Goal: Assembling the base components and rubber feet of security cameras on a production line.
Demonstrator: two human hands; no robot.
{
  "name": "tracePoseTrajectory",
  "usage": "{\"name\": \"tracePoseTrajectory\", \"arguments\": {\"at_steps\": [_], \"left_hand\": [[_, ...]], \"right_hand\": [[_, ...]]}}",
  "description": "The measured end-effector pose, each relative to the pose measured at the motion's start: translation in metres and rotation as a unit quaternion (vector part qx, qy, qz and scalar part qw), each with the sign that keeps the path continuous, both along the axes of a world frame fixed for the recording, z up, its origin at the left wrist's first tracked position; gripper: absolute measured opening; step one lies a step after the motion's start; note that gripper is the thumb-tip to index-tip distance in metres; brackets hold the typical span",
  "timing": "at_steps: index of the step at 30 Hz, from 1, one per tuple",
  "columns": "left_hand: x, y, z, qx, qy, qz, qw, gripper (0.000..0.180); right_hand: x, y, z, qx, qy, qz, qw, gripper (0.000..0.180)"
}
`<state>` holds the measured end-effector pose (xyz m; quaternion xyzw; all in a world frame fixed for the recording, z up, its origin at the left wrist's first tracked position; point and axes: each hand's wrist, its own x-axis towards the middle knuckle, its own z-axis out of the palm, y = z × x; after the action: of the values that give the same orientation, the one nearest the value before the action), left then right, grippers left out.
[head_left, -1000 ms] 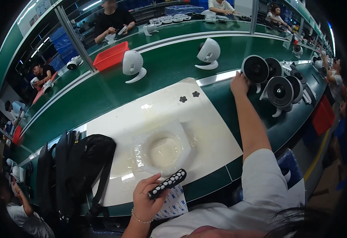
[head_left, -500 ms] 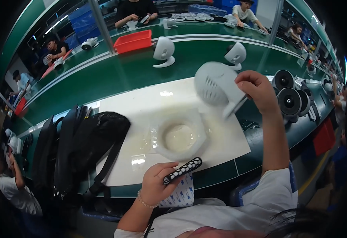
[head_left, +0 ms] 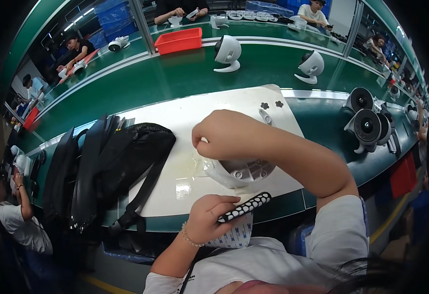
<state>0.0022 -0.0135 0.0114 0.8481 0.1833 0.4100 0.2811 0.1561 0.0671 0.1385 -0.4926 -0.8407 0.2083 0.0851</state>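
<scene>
The green bench (head_left: 175, 78) bends across the picture, and on its near part lies a white board (head_left: 199, 104), with shiny spots on its surface. A black bag (head_left: 131, 152) rests at the left, partly over the board. Two dark flower pieces (head_left: 279, 104) lie near the far corner of the board. Farther on the bench stand two white units (head_left: 230, 53) and a red bin (head_left: 179, 46); at the right, several units with black round fronts (head_left: 366, 125) are gathered close together. Behind the bench rise metal posts (head_left: 143, 29), and co-workers (head_left: 317, 15) sit along other places of the line. At the lower right, the floor carries a yellow line (head_left: 388, 223). In front, the left hand (head_left: 209, 220) has its thumb and fingers pressed on one end of a strip (head_left: 245, 208). This strip is black, narrow, with rounded white cells along it, and it tilts up to the right, above a white sheet (head_left: 243, 236) with blue print. The right hand (head_left: 219, 134) is curled above a white ring (head_left: 217, 177); I cannot tell what its fingers pinch. Within the ring, partly hidden by the forearm, shows a greyish body (head_left: 246, 171) with small round recesses.
</scene>
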Motion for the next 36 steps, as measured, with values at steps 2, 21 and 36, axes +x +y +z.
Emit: {"name": "tracePoseTrajectory", "arguments": {"at_steps": [2,21,36], "left_hand": [[-0.001,0.001,-0.002,-0.017,-0.006,0.005,1.0,0.03],[-0.005,-0.009,-0.003,-0.419,-0.124,-0.029,0.899,0.016],[-0.004,-0.007,-0.007,-0.316,-0.1,-0.009,0.943,0.008]], "right_hand": [[0.007,-0.014,-0.008,0.115,0.059,-0.005,0.992,0.028],[0.044,-0.144,-0.123,0.172,0.439,-0.177,0.864,0.026],[0.052,-0.14,-0.128,0.392,0.35,-0.061,0.849,0.02]]}}
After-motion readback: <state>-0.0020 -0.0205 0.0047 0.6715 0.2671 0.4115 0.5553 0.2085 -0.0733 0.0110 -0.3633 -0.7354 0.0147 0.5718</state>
